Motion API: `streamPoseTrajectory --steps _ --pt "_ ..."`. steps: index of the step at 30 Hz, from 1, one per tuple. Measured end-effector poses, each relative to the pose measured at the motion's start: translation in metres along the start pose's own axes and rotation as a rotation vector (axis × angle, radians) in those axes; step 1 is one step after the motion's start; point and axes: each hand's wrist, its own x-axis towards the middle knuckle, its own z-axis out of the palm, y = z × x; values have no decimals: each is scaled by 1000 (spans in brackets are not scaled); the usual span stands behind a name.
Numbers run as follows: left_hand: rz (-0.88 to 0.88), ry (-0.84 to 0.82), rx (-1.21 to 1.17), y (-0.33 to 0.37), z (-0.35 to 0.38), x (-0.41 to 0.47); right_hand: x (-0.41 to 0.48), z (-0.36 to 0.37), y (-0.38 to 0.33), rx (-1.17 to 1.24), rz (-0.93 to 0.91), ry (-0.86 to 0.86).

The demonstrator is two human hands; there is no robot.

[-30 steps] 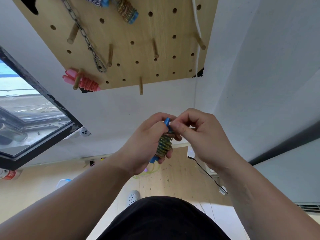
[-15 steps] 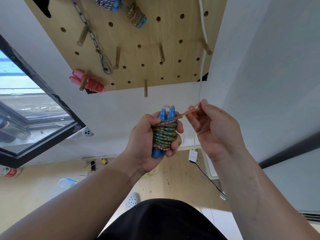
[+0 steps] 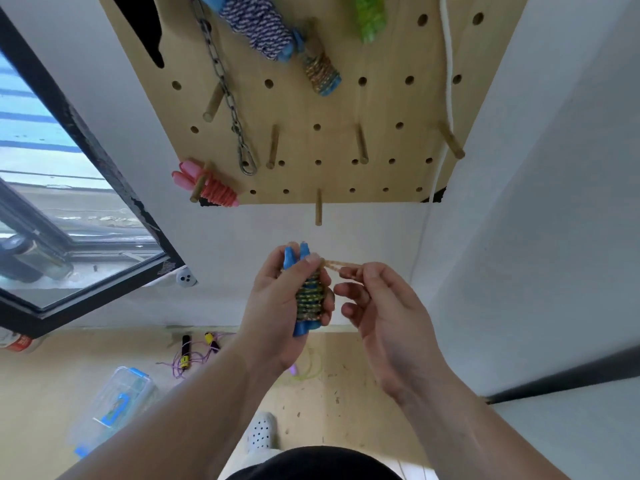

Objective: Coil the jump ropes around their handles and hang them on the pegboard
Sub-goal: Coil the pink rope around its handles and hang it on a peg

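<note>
Bundle: coiled jump rope [image 3: 309, 299], blue handles [image 3: 290, 261] side by side, long axis upright, held just below the pegboard's [image 3: 311, 109] lower edge.
Left grip: left hand [image 3: 273, 306] wrapped round the coil, thumb on the top turns.
Right grip: right hand [image 3: 381, 317] pinching the free rope end [image 3: 337, 265], apparently a loop, drawn level to the right.
Key relation: empty peg [image 3: 318, 211] at the lower edge lies directly above the handle tips. The left hand is nearer.

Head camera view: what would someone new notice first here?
Dead centre, the left hand grips a jump rope coiled around its blue handles, while the right hand pinches its loose end out to the side. Above them hangs a wooden pegboard already carrying coiled ropes, the brightest a pink rope on a peg at its lower left corner.
</note>
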Motion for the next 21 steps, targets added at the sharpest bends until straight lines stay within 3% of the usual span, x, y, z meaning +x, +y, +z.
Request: streamPoseTrajectory --steps 5,11,16,21 --pt "51 62 -43 17 -23 14 23 31 8 50 -22 0" --pt "-2 109 -191 42 -60 46 53 79 25 140 140 69" --pt "6 34 -146 68 -94 87 88 118 29 -303 -60 45" --pt "5 -28 -37 88 -112 120 118 159 21 -490 -219 10"
